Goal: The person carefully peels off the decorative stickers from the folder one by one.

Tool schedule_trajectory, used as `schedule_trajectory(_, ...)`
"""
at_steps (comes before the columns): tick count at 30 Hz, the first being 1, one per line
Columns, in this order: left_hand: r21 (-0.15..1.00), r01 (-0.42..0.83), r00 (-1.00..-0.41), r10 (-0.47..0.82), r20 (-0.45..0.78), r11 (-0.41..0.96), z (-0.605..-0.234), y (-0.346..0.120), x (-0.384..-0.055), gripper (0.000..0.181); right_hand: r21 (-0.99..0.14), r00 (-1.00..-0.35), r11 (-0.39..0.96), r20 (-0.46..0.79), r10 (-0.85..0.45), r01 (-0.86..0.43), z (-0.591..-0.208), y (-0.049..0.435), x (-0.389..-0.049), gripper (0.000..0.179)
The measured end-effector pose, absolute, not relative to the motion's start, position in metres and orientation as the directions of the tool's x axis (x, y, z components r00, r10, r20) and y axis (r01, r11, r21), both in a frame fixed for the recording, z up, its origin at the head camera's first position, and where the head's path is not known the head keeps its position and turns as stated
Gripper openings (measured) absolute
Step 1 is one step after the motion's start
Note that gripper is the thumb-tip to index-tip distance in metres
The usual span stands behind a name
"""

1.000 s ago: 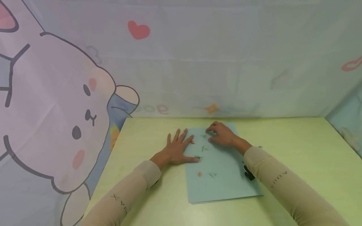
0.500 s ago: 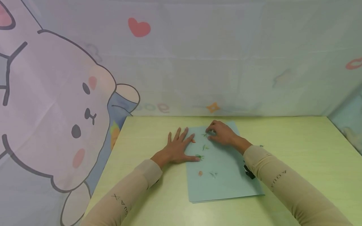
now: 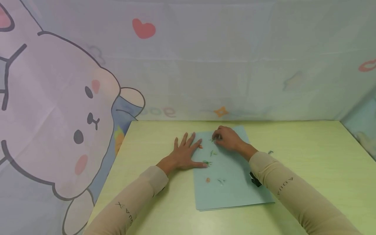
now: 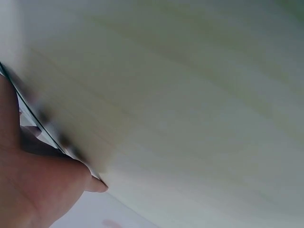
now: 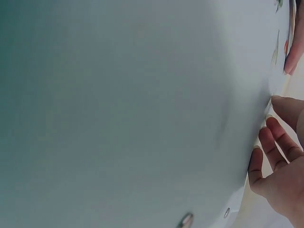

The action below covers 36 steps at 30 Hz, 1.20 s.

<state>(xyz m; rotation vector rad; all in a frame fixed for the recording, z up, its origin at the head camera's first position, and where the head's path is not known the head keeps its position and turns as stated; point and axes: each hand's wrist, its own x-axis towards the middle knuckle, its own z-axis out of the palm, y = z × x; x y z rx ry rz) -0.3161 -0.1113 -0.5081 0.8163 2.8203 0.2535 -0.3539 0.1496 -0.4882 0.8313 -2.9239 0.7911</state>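
Mostly featherweight stuff: tiny green scrap (image 3: 212, 140) on blue paper sheet (image 3: 232, 186), mid-frame. Your right hand (image 3: 227, 138) pinches at it, fingertips curled; looks flimsy, tear-prone, so take by edge. Your left hand (image 3: 183, 155) lies flat, fingers spread, pinning sheet's left edge against sliding on green table (image 3: 308, 156).

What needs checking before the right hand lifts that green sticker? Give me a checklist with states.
1. Left hand flat, holding down the blue sheet: ok.
2. Right hand fingertips on the green sticker: ok.
3. Sticker actually pinched free: cannot tell, too small.
4. Sheet lying flat on the table: ok.
5. Other stickers away from the right hand: ok.
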Motion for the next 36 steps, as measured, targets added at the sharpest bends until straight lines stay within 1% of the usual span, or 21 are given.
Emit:
schedule_trajectory(8,0.196,0.507,-0.832,0.536,-0.143,0.839,-0.5057,-0.1103,-0.3153,0.114,-0.48,-0.865,0.73,0.147,-0.481,-0.487,-0.491,0.1495,-0.3544,0.01)
schedule_trajectory(16,0.213,0.51,-0.831,0.541,-0.126,0.833,-0.5063,-0.1102,-0.3148,0.113,-0.484,-0.869,0.732,0.15,-0.471,-0.48,-0.4935,0.1487,-0.3548,0.005)
schedule_trajectory(24,0.194,0.509,-0.833,0.537,-0.133,0.839,-0.5052,-0.111,-0.3141,0.113,-0.486,-0.877,0.74,0.141,-0.46,-0.466,-0.4935,0.1481,-0.3538,0.018)
schedule_trajectory(31,0.189,0.51,-0.832,0.537,-0.139,0.839,-0.5055,-0.1105,-0.3144,0.113,-0.465,-0.871,0.745,0.149,-0.468,-0.479,-0.4919,0.1468,-0.3531,0.011)
schedule_trajectory(36,0.195,0.511,-0.832,0.539,-0.135,0.837,-0.5072,-0.1102,-0.3153,0.112,-0.429,-0.85,0.739,0.173,-0.498,-0.52,-0.4936,0.1453,-0.3539,0.007)
